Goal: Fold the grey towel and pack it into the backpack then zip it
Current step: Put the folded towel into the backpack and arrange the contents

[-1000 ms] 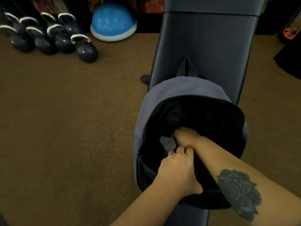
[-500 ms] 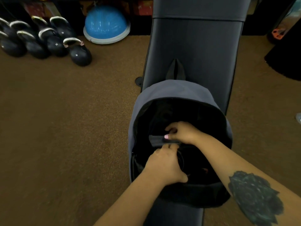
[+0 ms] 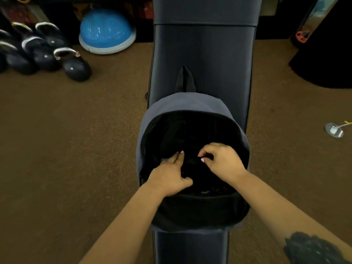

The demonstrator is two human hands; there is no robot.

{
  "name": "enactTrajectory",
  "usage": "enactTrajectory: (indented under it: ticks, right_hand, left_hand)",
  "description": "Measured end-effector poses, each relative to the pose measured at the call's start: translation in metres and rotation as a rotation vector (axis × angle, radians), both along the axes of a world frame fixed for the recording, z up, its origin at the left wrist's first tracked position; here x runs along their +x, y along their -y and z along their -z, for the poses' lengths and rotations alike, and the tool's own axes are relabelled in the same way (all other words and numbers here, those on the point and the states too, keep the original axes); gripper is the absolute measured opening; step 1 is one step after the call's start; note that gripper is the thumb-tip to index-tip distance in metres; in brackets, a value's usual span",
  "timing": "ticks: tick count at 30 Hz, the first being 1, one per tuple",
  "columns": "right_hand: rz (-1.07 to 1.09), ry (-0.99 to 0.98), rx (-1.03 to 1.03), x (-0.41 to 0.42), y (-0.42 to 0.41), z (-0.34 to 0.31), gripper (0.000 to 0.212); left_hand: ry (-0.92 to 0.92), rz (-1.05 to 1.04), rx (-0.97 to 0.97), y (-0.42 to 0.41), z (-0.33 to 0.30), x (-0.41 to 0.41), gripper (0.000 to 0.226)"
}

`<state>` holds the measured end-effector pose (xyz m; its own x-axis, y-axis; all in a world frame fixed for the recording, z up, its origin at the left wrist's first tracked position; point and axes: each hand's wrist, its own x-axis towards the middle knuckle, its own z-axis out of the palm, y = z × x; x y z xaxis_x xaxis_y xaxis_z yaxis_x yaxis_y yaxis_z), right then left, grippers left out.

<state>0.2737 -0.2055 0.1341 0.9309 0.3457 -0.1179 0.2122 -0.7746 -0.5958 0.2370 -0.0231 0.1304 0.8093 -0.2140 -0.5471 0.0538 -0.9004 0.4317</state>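
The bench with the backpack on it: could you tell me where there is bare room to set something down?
The bench is bare beyond the backpack, up to its seam. The floor is bare between kettlebells and backpack. It is crowded in the backpack's mouth, where the left hand and right hand work.

No readable text, labels or numbers anywhere.

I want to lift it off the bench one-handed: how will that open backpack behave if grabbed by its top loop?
The backpack looks like soft fabric, so it will probably sag and fold. Its mouth gapes unzipped, so the contents might spill. It seems light, since little shows inside. The loop looks limp.
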Motion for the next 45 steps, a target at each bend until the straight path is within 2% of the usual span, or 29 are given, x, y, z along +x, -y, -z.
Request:
enactTrajectory:
  ticks: [2,5,9,14,18,27,33,38,45]
  right_hand:
    - [-0.042,-0.005,-0.067,-0.007,0.0,-0.002,0.012]
    - [-0.083,-0.226,-0.256,-0.015,0.002,-0.001,0.015]
    - [-0.094,-0.469,-0.436,-0.027,0.005,0.006,0.032]
    - [-0.178,-0.506,-0.598,-0.03,0.0,0.025,0.056]
    - [-0.242,-0.612,-0.644,-0.02,-0.01,0.035,0.055]
    - [-0.274,-0.514,-0.621,-0.028,-0.014,0.039,0.029]
    - [-0.199,-0.46,-0.559,-0.012,-0.005,0.016,0.032]
    - [-0.158,-0.371,-0.586,0.01,0.002,-0.001,0.036]
    - [-0.123,-0.3,-0.655,0.006,-0.009,0.017,0.029]
  left_hand:
    - [0.002,0.026,0.014,0.0,0.002,0.004,0.089]
    - [0.022,0.013,0.022,-0.001,0.002,0.012,0.082]
    - [0.073,-0.034,0.008,-0.002,0.007,0.015,0.075]
    - [0.091,-0.129,-0.088,-0.008,0.015,0.016,0.074]
    - [0.126,-0.194,-0.12,-0.004,0.018,0.016,0.067]
    - [0.187,-0.209,-0.12,-0.005,0.013,0.006,0.061]
    - [0.143,-0.182,-0.147,-0.009,0.012,0.002,0.059]
    - [0.149,-0.171,-0.15,-0.01,0.012,0.001,0.059]
    - [0.179,-0.183,-0.137,-0.007,0.014,-0.001,0.06]
